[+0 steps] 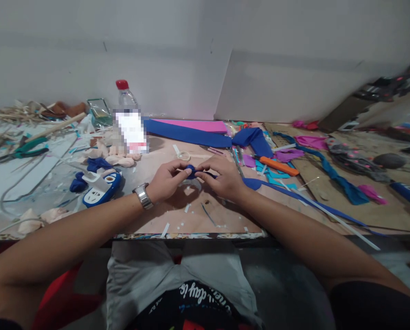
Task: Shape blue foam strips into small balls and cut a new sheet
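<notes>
Both hands meet over the middle of the table. My left hand (168, 180), with a metal watch (143, 196) on its wrist, pinches a small bunched wad of dark blue fabric (191, 171) between thumb and fingers. From the other side my right hand (221, 176) grips the same blue fabric, its thumb and forefinger close to the left fingertips. A long narrow blue strip (294, 195) trails from behind the right hand toward the table's right edge. Just beyond the left fingers lies a cream-coloured ring (184, 156), perhaps tape or a band.
A blue-and-white power strip (103, 187) with a plugged-in charger stands left, beside blue and pale fabric pieces. Green-handled pliers (29, 149) lie farther left. A red-capped bottle (124, 94) and blue folded cloth (191, 134) are behind. An orange utility knife (279, 166) sits right, among scraps.
</notes>
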A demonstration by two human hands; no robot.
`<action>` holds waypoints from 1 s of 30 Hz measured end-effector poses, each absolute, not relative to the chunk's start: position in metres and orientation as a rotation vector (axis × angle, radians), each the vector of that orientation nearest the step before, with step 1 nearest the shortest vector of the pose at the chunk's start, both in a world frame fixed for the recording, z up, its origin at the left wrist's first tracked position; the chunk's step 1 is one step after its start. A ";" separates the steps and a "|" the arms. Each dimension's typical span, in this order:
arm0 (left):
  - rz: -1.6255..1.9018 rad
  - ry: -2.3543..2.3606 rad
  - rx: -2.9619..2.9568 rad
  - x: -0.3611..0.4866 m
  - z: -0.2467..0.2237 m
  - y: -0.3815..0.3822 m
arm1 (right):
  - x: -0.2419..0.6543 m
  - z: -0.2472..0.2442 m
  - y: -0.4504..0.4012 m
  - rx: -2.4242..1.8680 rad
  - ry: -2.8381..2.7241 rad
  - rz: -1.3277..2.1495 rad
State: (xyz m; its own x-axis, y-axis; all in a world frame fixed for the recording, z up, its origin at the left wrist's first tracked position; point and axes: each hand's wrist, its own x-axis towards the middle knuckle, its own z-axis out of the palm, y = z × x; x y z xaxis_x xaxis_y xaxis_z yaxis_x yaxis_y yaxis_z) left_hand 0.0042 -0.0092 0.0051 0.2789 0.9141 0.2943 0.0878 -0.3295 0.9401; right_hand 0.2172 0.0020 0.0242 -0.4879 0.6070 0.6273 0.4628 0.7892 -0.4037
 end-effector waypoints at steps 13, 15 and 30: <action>1.149 0.900 1.813 0.003 0.005 -0.010 | 0.217 0.026 0.001 -0.778 -2.180 0.184; 1.149 0.896 1.834 0.003 0.003 -0.010 | 0.217 0.026 0.001 -0.791 -2.176 0.190; 1.106 0.838 1.942 0.003 0.000 -0.009 | 0.217 0.030 0.002 -0.664 -2.290 0.236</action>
State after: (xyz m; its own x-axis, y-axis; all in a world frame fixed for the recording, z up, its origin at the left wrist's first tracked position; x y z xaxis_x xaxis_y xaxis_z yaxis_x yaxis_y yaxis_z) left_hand 0.0028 -0.0086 0.0005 0.4160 0.8111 0.4111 0.1762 -0.5154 0.8386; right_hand 0.2175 0.0023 0.0296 -0.6017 0.5263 0.6009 0.3930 0.8500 -0.3509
